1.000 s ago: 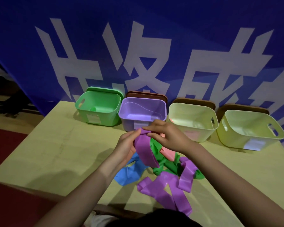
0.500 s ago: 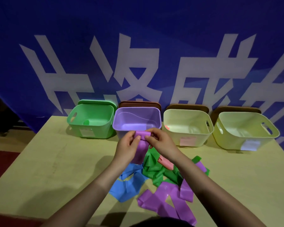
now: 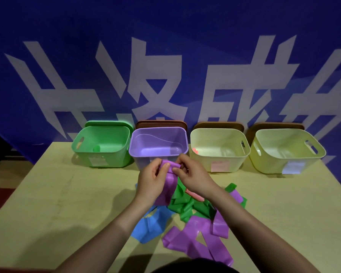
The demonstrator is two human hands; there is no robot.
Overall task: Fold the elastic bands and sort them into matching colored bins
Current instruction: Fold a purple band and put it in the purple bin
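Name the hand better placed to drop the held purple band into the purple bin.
Probably the right hand: it pinches the purple band's folded top just before the purple bin.

Take the purple bin as your landmark. Its open mouth has nothing over it, so you can come in from above. Its front wall is blocked by both hands, the left hand and the right hand, which pinch a purple band just in front of it. The green bin stands close on its left and a cream bin close on its right, leaving only narrow gaps. Behind it a brown lid leans against the blue banner, closing that side. Nearer you than the hands, a heap of bands covers the table; left of the heap the tabletop lies bare.
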